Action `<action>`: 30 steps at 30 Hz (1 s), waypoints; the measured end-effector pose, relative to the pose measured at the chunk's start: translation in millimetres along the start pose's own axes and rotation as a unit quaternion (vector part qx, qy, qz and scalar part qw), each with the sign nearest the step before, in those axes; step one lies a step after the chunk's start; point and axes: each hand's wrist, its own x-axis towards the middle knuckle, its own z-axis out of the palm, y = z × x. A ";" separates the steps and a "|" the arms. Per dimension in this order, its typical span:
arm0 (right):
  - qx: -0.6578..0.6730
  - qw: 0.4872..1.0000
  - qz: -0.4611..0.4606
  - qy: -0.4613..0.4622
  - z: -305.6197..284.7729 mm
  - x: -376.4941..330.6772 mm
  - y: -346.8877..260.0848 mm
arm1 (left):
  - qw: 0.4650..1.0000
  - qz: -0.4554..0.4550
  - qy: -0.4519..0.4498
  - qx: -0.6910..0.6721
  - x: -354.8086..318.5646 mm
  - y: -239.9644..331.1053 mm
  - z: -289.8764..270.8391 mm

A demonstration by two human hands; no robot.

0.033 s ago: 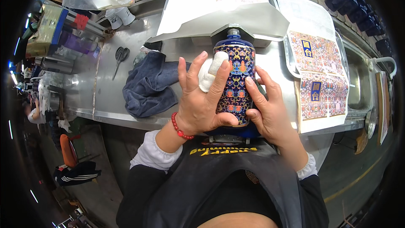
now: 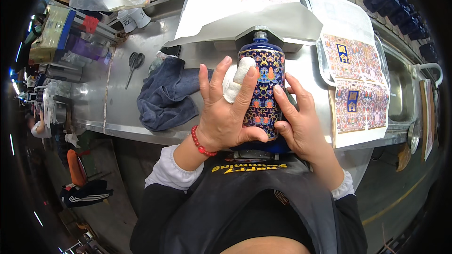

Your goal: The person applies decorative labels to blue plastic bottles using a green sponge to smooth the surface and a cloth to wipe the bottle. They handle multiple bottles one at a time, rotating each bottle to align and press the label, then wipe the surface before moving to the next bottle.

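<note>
A dark blue bottle (image 2: 262,84) with a colourful ornamental pattern and a short clear neck lies tilted toward me at the bench's front edge. My left hand (image 2: 221,113), with a red bead bracelet, has its fingers spread; the index finger and thumb lie on the bottle's left face. A white wrap (image 2: 243,73) covers what looks like its middle finger. On the other side, my right hand (image 2: 299,122) grips the bottle's right edge, with index finger and thumb on the patterned front. Its remaining fingers are partly behind the bottle. The bottle's underside is hidden.
Left of the bottle lie a dark blue cloth (image 2: 169,94) and black scissors (image 2: 135,63). Behind it, a metal tray (image 2: 188,0) holds white paper. Patterned print sheets (image 2: 360,108) lie at right, near a sink (image 2: 400,89). More dark blue bottles (image 2: 391,7) line the back.
My left thumb and index finger have shifted very slightly to the right over the bottle. My right hand stays in place.
</note>
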 end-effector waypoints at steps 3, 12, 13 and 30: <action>0.004 1.000 -0.001 0.002 1.4 0.0 -0.1 | 0.998 0.007 -0.048 0.040 3.0 9.6 -7.2; -0.007 1.000 0.001 0.004 2.7 -1.2 -2.8 | 0.999 -0.007 -0.030 -0.041 -0.1 16.8 -1.8; 0.003 1.000 0.002 0.008 2.6 -2.5 -3.9 | 0.996 -0.026 0.000 -0.086 -5.6 15.0 -0.4; -0.045 0.998 -0.014 0.030 -0.9 3.9 -11.1 | 0.997 -0.055 -0.013 -0.051 -38.0 32.2 10.5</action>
